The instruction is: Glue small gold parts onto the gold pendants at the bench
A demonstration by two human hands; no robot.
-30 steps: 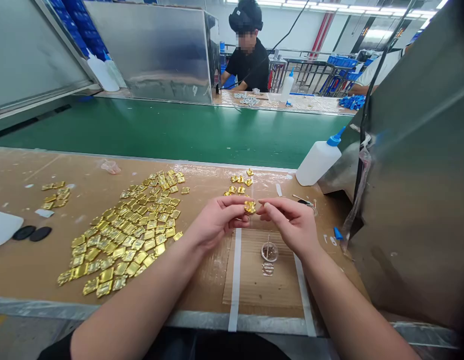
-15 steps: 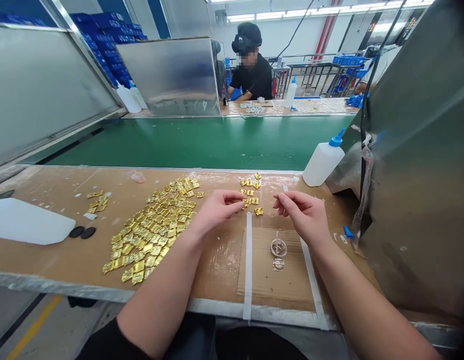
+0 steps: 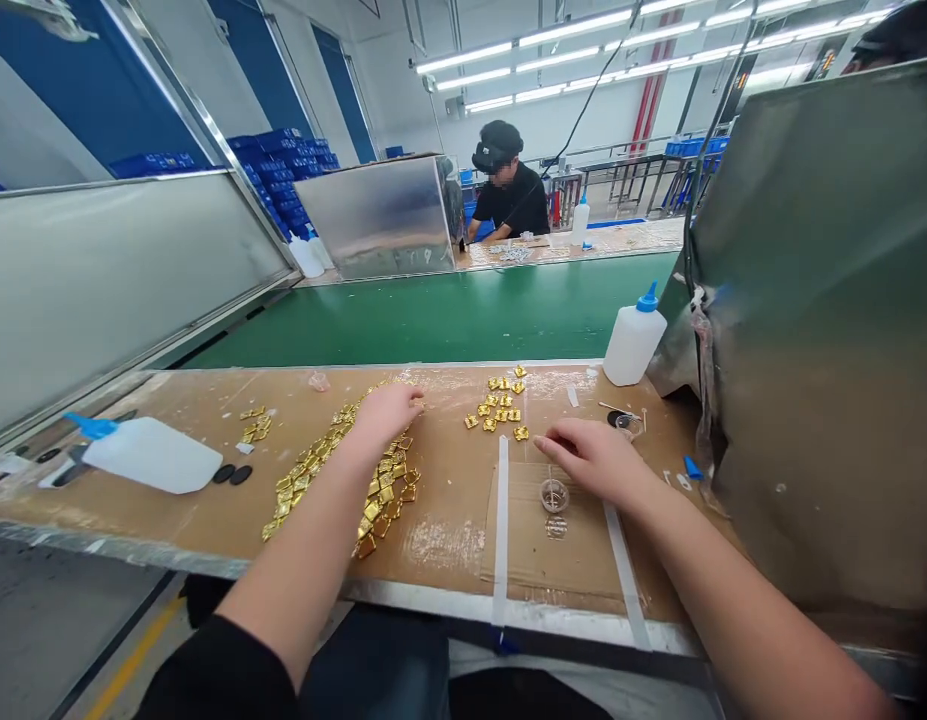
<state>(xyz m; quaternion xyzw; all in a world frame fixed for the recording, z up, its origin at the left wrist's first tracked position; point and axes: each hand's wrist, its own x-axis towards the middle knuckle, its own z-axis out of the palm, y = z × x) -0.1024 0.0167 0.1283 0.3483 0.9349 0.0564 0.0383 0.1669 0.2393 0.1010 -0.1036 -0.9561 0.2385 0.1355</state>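
My left hand [image 3: 389,412] reaches over the right edge of a big pile of gold square pieces [image 3: 313,465]. Its fingertips look slightly apart, and I make out nothing held between them. A loose group of several gold pieces [image 3: 500,400] lies between my two hands. My right hand [image 3: 587,455] hovers just above the cardboard sheet [image 3: 523,550], palm down with the fingers drawn together. Whatever it may pinch is too small or hidden. Just below its fingers sits a small clear round cup [image 3: 554,496] with dark contents, and a clear disc [image 3: 556,527] lies in front of it.
A white bottle with a blue nozzle [image 3: 634,340] stands at the back right, and another bottle [image 3: 159,455] lies at the left beside black discs [image 3: 232,475]. Behind the bench runs a green belt [image 3: 448,315]. A metal panel [image 3: 815,350] bounds the right. A person [image 3: 512,190] sits opposite.
My left hand has moved left from the small group to the pile. My right hand has lowered slightly toward the cup. More gold pieces show in the small group. The view has tilted up.
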